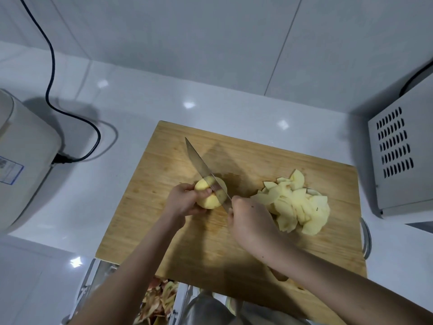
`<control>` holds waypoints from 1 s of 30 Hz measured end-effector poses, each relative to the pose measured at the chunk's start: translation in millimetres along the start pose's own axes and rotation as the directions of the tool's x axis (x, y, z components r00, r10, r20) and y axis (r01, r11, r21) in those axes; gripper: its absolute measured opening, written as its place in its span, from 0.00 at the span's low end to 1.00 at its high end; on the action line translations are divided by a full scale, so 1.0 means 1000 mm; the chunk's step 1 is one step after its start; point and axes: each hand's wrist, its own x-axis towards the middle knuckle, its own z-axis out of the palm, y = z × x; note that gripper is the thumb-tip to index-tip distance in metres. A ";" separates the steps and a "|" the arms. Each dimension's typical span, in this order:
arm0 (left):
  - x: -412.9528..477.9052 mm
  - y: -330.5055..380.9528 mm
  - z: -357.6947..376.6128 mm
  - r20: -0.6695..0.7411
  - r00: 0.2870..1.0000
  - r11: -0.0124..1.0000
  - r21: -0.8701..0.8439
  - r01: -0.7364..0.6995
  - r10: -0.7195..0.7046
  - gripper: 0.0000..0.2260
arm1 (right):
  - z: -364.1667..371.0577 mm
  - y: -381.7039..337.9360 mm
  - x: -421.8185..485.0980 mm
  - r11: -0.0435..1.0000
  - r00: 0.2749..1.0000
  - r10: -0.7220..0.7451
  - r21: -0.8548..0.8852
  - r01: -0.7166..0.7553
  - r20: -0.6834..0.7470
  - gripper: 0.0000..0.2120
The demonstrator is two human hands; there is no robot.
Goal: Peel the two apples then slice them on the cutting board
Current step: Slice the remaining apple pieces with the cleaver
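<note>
A peeled yellow apple point(209, 200) sits on the wooden cutting board point(246, 156). My left hand point(181, 200) grips it from the left, fingers curled round it. My right hand point(249, 219) holds the handle of a long knife point(199, 164); its blade lies across the top of the apple, tip pointing to the far left. A heap of pale apple slices point(297, 205) fills a small white dish on the right part of the board, close beside my right hand.
A white appliance point(23, 160) with a black cable point(50, 73) stands at the left. At the right is a grey vented box point(400, 160). Apple peelings point(159, 299) lie below the board's near edge. A metal handle point(366, 238) sticks out at the board's right.
</note>
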 end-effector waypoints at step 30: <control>0.030 0.035 -0.039 -0.115 0.963 0.904 0.387 -0.183 0.244 0.18 | 0.004 0.029 0.009 0.950 0.985 0.083 0.312 -0.031 -0.153 0.12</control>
